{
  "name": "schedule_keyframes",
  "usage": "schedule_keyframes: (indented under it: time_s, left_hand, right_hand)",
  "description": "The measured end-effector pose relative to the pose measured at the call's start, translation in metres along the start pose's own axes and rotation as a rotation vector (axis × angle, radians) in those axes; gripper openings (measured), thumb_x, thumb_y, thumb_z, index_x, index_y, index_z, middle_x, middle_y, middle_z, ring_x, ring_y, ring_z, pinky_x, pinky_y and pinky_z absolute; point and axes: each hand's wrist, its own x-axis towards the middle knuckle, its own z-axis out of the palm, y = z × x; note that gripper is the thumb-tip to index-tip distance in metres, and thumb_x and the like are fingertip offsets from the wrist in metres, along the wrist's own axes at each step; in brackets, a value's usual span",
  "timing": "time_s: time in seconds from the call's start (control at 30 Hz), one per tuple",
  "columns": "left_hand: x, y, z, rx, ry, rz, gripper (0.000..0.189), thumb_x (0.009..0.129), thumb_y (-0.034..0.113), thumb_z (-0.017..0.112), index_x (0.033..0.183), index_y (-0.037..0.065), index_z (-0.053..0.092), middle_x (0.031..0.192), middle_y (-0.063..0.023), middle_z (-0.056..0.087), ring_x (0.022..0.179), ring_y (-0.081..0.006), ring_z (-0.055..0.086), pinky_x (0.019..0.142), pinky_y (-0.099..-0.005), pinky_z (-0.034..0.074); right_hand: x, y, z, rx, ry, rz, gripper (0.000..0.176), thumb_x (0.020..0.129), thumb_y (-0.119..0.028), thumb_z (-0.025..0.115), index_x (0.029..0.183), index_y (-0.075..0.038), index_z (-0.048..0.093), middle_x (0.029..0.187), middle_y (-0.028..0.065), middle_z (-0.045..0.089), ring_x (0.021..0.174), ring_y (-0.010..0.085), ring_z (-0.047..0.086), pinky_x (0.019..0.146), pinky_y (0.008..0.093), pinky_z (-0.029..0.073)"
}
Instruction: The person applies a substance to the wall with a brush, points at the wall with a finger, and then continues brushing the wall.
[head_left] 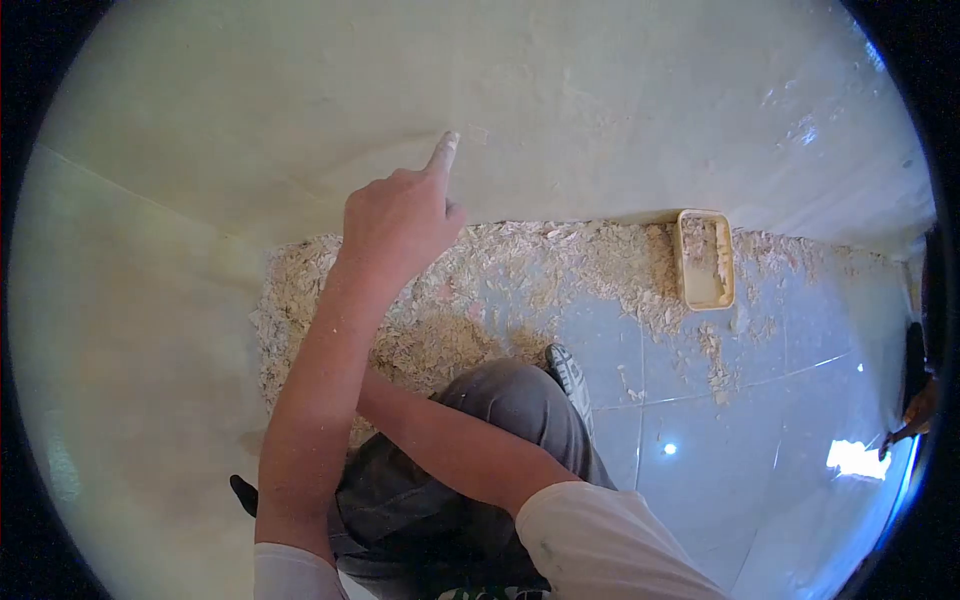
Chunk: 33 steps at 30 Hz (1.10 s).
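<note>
Wall patch, pinkish: just right of your left hand's whitened index fingertip, contact unclear. Index extended, other fingers curled; whether they grip anything cannot be told. Right hand: hidden behind your left forearm, finger state unseen. Rectangular tub: well right, amid flaky debris.

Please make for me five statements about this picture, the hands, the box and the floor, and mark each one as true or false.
1. The left hand has one finger stretched out at the wall. True.
2. The box is on the left side of the picture. False: it is to the right of the left hand.
3. Pale flakes lie on the floor along the wall. True.
4. The right hand is in plain sight. False: it is hidden behind the left forearm.
5. The box has nothing in it. False: some pale material is inside.
</note>
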Motion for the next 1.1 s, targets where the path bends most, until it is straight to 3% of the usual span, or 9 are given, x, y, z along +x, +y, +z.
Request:
schedule_keyframes:
  time_s: [0.3, 0.57, 0.63, 0.67, 0.83, 1.1]
  left_hand:
    - [0.006, 0.001, 0.009, -0.013, 0.076, 0.044, 0.068, 0.082, 0.024, 0.059, 0.144, 0.012, 0.037, 0.08, -0.0156, 0.067, 0.071, -0.0307, 0.067, 0.064, -0.0439, 0.053]
    - [0.008, -0.001, 0.009, -0.029, 0.023, 0.022, 0.069, 0.081, 0.023, 0.059, 0.145, 0.014, 0.035, 0.079, -0.0157, 0.066, 0.07, -0.0317, 0.067, 0.064, -0.0442, 0.053]
    - [0.008, -0.001, 0.01, -0.04, 0.021, 0.03, 0.069, 0.081, 0.023, 0.059, 0.145, 0.015, 0.035, 0.079, -0.016, 0.067, 0.07, -0.032, 0.067, 0.064, -0.0443, 0.054]
    - [0.008, -0.001, 0.01, -0.04, 0.025, 0.038, 0.069, 0.081, 0.023, 0.058, 0.146, 0.015, 0.034, 0.079, -0.0161, 0.067, 0.07, -0.0322, 0.067, 0.064, -0.0443, 0.054]
    - [0.009, 0.0, 0.012, -0.036, 0.06, 0.048, 0.069, 0.082, 0.023, 0.058, 0.146, 0.015, 0.034, 0.08, -0.0164, 0.067, 0.071, -0.0324, 0.067, 0.064, -0.0448, 0.054]
    - [0.01, 0.003, 0.011, -0.025, 0.006, 0.033, 0.072, 0.081, 0.023, 0.059, 0.146, 0.014, 0.032, 0.078, -0.0165, 0.066, 0.07, -0.0322, 0.067, 0.063, -0.045, 0.054]
  right_hand:
    - [-0.024, -0.015, 0.011, -0.178, 0.115, -0.002, 0.034, 0.093, -0.024, 0.056, 0.119, -0.002, 0.058, 0.13, 0.0162, 0.054, 0.12, 0.0307, 0.047, 0.105, 0.0421, 0.035]
    - [-0.023, -0.005, 0.0, -0.304, 0.22, -0.011, 0.035, 0.093, -0.024, 0.058, 0.121, -0.004, 0.056, 0.133, 0.0164, 0.051, 0.124, 0.031, 0.044, 0.108, 0.0424, 0.032]
    - [-0.01, 0.053, -0.049, 0.29, 0.07, -0.189, 0.019, 0.098, -0.014, 0.052, 0.111, -0.004, 0.061, 0.107, 0.0092, 0.061, 0.096, 0.0202, 0.057, 0.086, 0.0387, 0.049]
    - [-0.011, 0.049, -0.047, 0.29, 0.071, -0.189, 0.019, 0.098, -0.014, 0.052, 0.111, -0.004, 0.061, 0.107, 0.0092, 0.061, 0.096, 0.0202, 0.057, 0.086, 0.0387, 0.049]
    - [-0.024, 0.001, -0.004, -0.508, 0.271, -0.163, 0.04, 0.096, -0.028, 0.051, 0.126, -0.001, 0.053, 0.137, 0.0162, 0.048, 0.127, 0.0297, 0.041, 0.11, 0.0415, 0.028]
    - [-0.027, 0.004, -0.003, -0.463, 0.232, -0.151, 0.039, 0.096, -0.027, 0.051, 0.126, -0.001, 0.053, 0.136, 0.0163, 0.049, 0.127, 0.0296, 0.042, 0.11, 0.0414, 0.029]
